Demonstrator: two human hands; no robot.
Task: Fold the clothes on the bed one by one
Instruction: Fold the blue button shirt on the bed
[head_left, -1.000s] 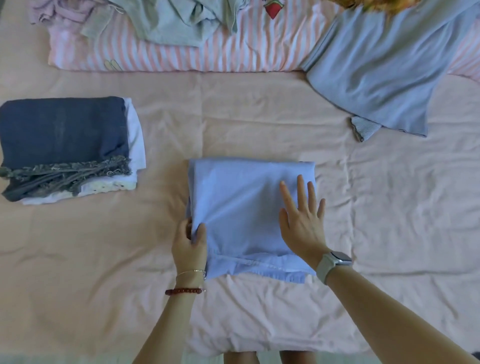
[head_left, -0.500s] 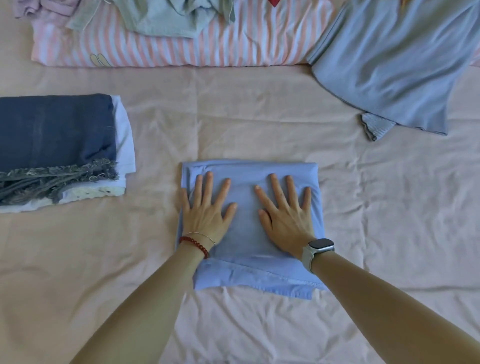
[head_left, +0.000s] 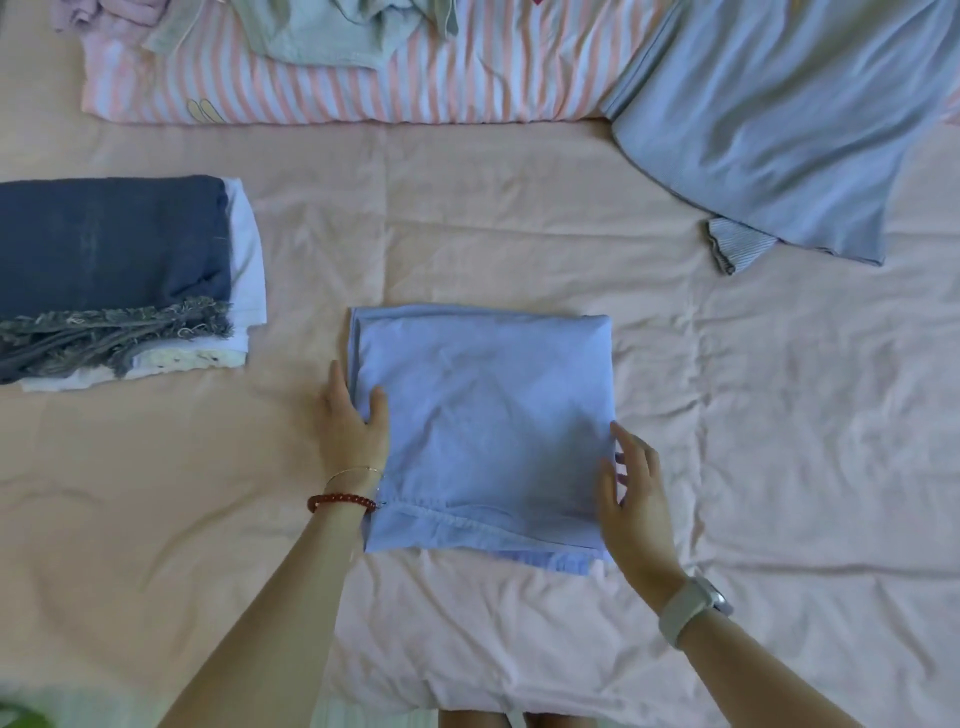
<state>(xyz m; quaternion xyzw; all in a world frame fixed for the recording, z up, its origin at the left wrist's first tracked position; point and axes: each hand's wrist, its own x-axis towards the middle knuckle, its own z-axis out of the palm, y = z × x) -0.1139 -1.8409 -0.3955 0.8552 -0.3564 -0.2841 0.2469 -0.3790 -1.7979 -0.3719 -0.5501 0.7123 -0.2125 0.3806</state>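
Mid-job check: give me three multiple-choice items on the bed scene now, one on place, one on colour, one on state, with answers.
1. The folded stack lies where relative to the blue shirt?
A left
B right
C on it
2. Top garment of the stack?
A red
B navy
C yellow
3. The left hand is:
A flat on the middle of the shirt
B gripping the shirt's left edge
C off the shirt

A: the stack sits at the left border.
B: dark blue cloth tops it.
B: thumb on top, fingers at the edge; the right hand is at the right edge.
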